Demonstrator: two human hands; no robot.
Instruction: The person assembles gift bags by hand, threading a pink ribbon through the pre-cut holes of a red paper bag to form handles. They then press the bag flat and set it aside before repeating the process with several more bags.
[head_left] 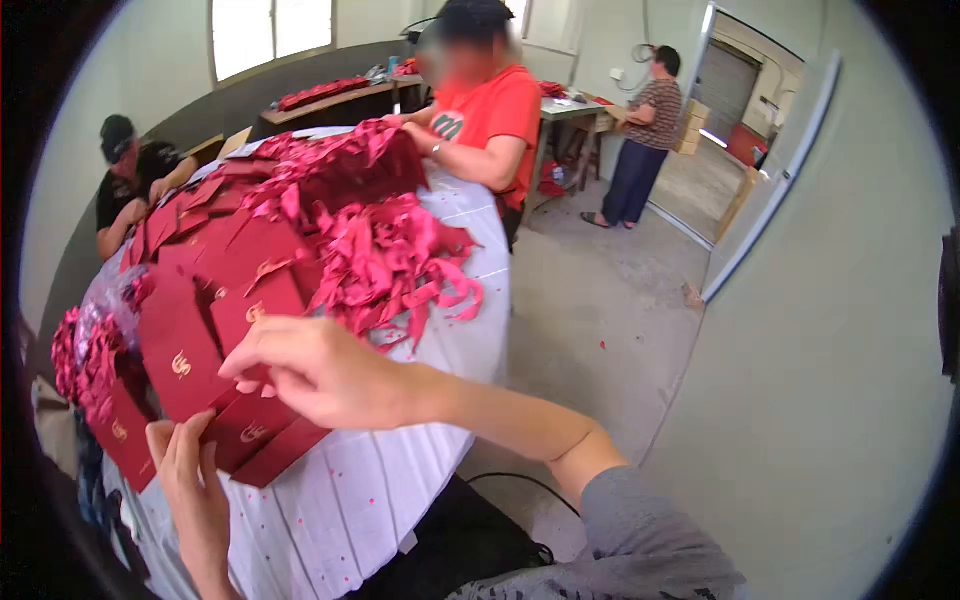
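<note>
My right hand (310, 372) is over a dark red box or bag (265, 425) with a gold logo, its fingers curled together at the upper edge; what they pinch is too small to make out. Lower left, my left hand (185, 462) touches the left side of the same red piece, fingers bent against it. Another red piece with a gold logo (180, 355) lies just beyond my hands, and one more (122, 430) is at the left. Pink-red ribbons (385, 255) are heaped beyond my right hand.
The white-covered table (400, 470) holds many red pieces and a clear plastic bag (105, 330) of ribbons. A person in red (490, 130) works across it, another in black (120, 180) sits at the far left. A third person (650, 140) stands by a back table near the doorway.
</note>
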